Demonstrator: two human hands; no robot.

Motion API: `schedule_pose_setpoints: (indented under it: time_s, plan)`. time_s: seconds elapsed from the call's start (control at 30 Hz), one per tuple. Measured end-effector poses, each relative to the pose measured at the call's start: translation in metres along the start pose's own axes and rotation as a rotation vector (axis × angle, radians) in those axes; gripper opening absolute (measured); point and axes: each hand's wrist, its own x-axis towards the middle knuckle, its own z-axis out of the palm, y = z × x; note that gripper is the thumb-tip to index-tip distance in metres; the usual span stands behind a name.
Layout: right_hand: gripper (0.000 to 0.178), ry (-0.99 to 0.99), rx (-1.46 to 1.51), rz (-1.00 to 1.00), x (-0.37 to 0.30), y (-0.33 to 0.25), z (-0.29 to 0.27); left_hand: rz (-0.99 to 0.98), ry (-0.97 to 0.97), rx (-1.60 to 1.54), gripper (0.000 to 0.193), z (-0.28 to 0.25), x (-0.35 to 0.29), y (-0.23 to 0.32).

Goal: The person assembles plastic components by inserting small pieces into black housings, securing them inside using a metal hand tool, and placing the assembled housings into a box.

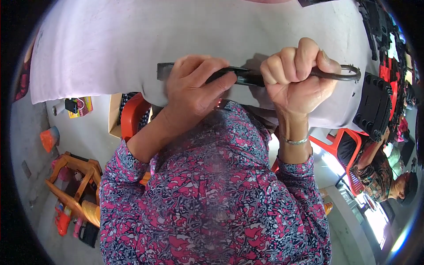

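Observation:
Above the pale cloth-covered table (pixel 110 48), my left hand (pixel 194 84) is closed around a long black plastic strip (pixel 165 70). One end of the strip sticks out to the left of my fingers. My right hand (pixel 298 75) is clenched on a dark pair of scissors (pixel 353 73), whose curved handle loop shows at the right of the fist. Their blades are mostly hidden between my hands, where dark pieces overlap. I cannot tell exactly how blade and strip meet.
Small black bits lie on the cloth near the loop. Stacked black plastic parts (pixel 373 106) stand at the table's right edge. Beyond them a person (pixel 375 172) sits on a red chair (pixel 351 163). A wooden chair (pixel 77 185) and a cardboard box (pixel 115 115) are at left.

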Motion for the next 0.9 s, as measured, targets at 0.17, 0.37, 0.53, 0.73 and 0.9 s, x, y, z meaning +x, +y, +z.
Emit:
schedule_pose_setpoints:
  time_s: [0.17,0.37,0.53,0.73,0.9]
  plan:
    - [0.045,0.019,-0.032,-0.026,-0.001,0.000,-0.002,0.009,0.025,0.010,0.031,0.003,-0.002,-0.001]
    - [0.056,0.085,-0.091,-0.043,0.000,-0.006,0.009,-0.004,-0.042,-0.024,0.032,0.002,-0.003,-0.005]
    - [0.058,0.111,-0.638,0.072,0.011,-0.056,0.030,0.011,-0.053,-0.012,0.033,0.003,-0.004,-0.008]
    - [0.045,0.446,-1.661,0.137,0.029,-0.055,-0.036,-0.004,-0.028,-0.009,0.033,-0.003,0.001,0.001]
    - [0.039,0.258,-2.003,0.157,0.029,-0.046,-0.041,-0.109,-0.027,0.099,0.033,-0.015,0.007,0.002]
